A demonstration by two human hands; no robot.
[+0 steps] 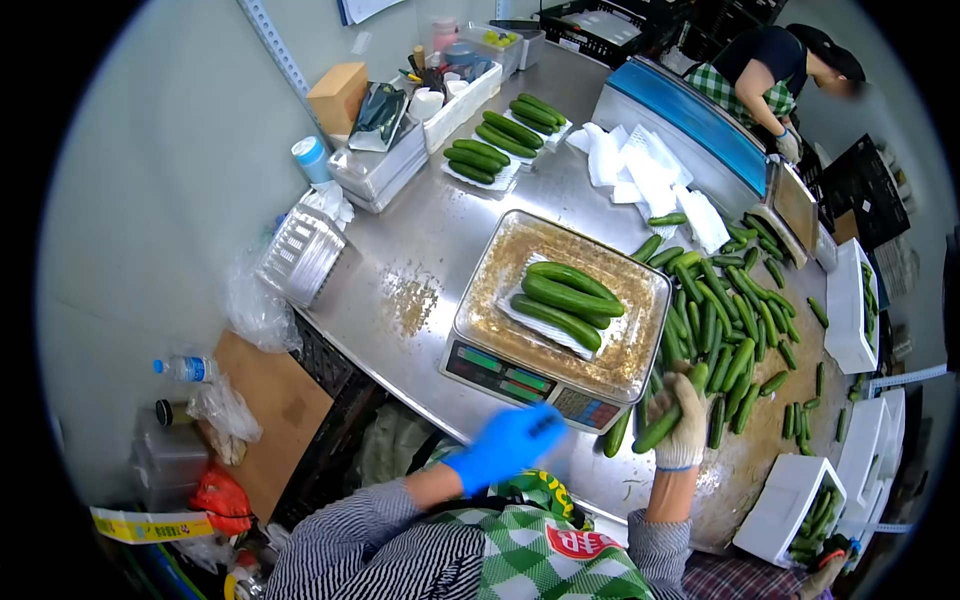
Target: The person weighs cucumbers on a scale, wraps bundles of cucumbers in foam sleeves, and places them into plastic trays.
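My left hand point(508, 447), in a blue glove, is blurred in front of the scale point(490, 365); its fingers are smeared by motion. A cream glove covers my right hand point(682, 425), which is closed around a cucumber point(657, 428) at the scale's right side. Several cucumbers point(570, 292) lie on a white tray point(587, 352) on the scale's metal pan point(490, 310). Right of the scale spreads a large pile of loose cucumbers point(735, 325). Three trays of cucumbers point(508, 133) rest farther back.
White pads point(650, 170) lie behind the pile, beside a blue-topped machine point(690, 115). Stacked clear trays point(305, 255) stand at the table's left edge. White boxes point(795, 490) line the right. A co-worker point(760, 75) bends over at the back right.
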